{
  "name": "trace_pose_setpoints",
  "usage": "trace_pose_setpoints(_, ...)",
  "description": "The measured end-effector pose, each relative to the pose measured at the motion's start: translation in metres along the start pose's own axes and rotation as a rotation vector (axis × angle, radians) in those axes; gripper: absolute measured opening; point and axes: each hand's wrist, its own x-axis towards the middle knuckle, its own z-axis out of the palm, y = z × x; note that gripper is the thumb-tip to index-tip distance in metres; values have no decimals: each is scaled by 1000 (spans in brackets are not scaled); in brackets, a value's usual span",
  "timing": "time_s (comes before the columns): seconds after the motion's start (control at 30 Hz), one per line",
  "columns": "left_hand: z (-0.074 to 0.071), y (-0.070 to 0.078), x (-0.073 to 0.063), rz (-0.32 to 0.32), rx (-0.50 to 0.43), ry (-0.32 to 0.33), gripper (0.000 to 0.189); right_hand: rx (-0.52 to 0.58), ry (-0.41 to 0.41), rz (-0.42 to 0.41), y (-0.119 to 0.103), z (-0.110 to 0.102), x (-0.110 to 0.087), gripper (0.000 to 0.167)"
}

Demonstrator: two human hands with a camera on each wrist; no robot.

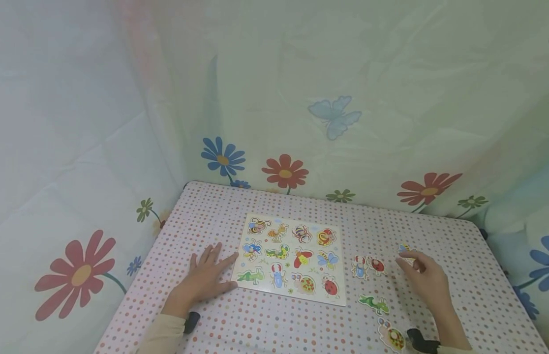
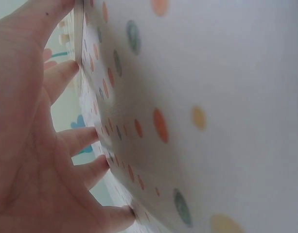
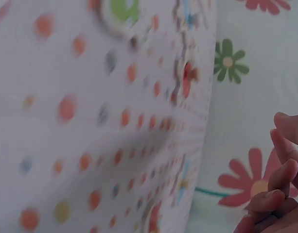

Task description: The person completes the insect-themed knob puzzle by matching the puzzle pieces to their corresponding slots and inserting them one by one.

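A flat insect puzzle board (image 1: 289, 258) with rows of bug pictures lies on the dotted table. My left hand (image 1: 203, 280) rests spread just left of it, thumb and index fingertips right at the board's edge and the other fingertips on the cloth. Over the table to the right hovers my right hand (image 1: 429, 280), fingers loosely bent, thumb and index tip close together. The right wrist view shows nothing between those fingers (image 3: 280, 184). A blue-and-yellow insect piece (image 1: 404, 248) lies beyond that hand, partly covered by it in the head view.
Loose pieces lie right of the board: a blue beetle (image 1: 359, 268), a ladybug (image 1: 377, 265), a green grasshopper (image 1: 374, 304) and a spotted snail (image 1: 391, 336). The ladybug piece carries a small knob. A flower-printed curtain (image 1: 336, 162) hangs behind the table.
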Motion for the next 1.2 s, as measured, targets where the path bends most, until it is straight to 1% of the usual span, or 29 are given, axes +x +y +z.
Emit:
trace_pose_setpoints(0.2,1,-1,0,2,-4,6,77,-39,29,201,28,-12,-9,39)
trace_pose_setpoints(0.37,1,0,0,4,4,6,77,-20,31,383,50,-18,-13,45)
trace_pose_setpoints(0.43,1,0,0,4,6,7,77,-4,27,452,57,-20,-14,48)
trace_pose_setpoints(0.53,1,0,0,4,10,8,77,14,14,533,65,-21,-15,52)
trace_pose_setpoints(0.67,0,0,0,6,17,13,77,46,-21,640,70,-20,-14,60)
trace_pose_setpoints(0.8,1,-1,0,9,25,17,77,77,-48,691,74,-19,-14,64)
trace_pose_setpoints(0.93,0,0,0,8,24,15,77,86,-62,689,84,-18,-14,65)
trace_pose_setpoints(1.07,-1,1,0,6,17,13,77,78,-64,692,96,-14,-11,62)
trace_pose_setpoints(1.2,-1,1,0,4,18,10,77,49,-54,718,104,-9,-9,58)
